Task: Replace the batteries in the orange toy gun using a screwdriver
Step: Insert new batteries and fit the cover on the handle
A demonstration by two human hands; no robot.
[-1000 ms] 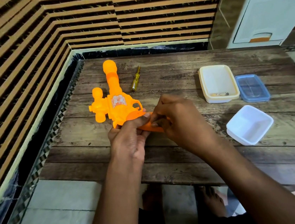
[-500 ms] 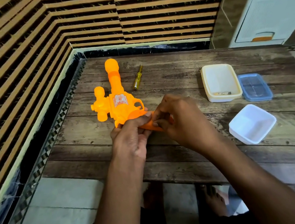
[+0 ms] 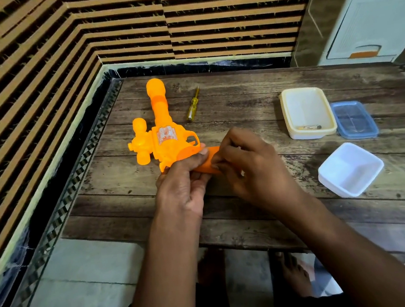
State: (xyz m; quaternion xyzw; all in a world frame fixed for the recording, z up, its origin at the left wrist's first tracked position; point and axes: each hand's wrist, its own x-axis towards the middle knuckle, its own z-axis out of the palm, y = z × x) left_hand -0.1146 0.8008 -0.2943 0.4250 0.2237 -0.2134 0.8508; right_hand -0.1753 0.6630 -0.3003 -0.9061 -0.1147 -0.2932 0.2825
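Head view: orange toy gun [image 3: 162, 135] flat on table [image 3: 253, 210], barrel toward 12 o'clock. Left hand [image 3: 184, 188] grips handle, thumb on top. Right hand [image 3: 250, 165] pinches handle end, fingers curled. Screwdriver [image 3: 192, 104] just beside barrel at 3 o'clock, untouched.

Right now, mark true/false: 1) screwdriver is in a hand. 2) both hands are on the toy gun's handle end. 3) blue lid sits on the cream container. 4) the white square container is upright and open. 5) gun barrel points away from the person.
1) False: the screwdriver lies on the table, right of the barrel.
2) True: left hand and right hand hold the orange toy gun there.
3) False: the blue lid lies beside the cream container.
4) True: white square container.
5) True.
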